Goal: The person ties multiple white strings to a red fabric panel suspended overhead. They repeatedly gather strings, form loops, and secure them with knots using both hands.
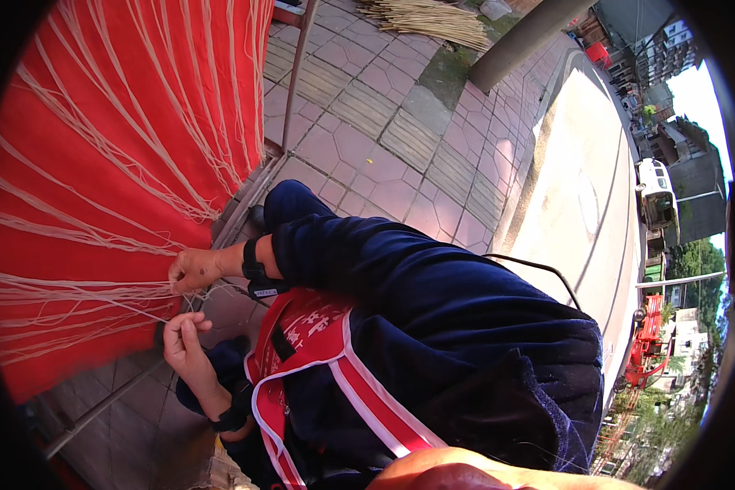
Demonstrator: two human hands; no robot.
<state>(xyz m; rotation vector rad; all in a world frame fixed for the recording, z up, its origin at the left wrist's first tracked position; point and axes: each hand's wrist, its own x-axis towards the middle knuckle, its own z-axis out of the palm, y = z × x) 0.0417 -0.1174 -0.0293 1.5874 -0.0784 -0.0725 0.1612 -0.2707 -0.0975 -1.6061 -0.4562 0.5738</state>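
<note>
A wide red cloth (82, 171) is stretched out at the left, with many bundles of thin white strings (98, 220) running over it to its near edge. Where the lower bundles meet that edge, my right hand (194, 269) is closed in a pinch on white strings. Just below it in the picture, my left hand (189, 341) grips a taut strand between thumb and fingers. Loose string ends hang between the two hands. Dark bands circle both wrists, and the exact pinch of the right fingertips is partly hidden.
A metal frame rail (235, 214) runs along the cloth's edge, with a thin upright rod (299, 77) at the top. Bamboo sticks (433, 23) lie on the paved ground (367, 163) near a thick pole (523, 45). A white vehicle (657, 200) and a red one (647, 339) stand across the road.
</note>
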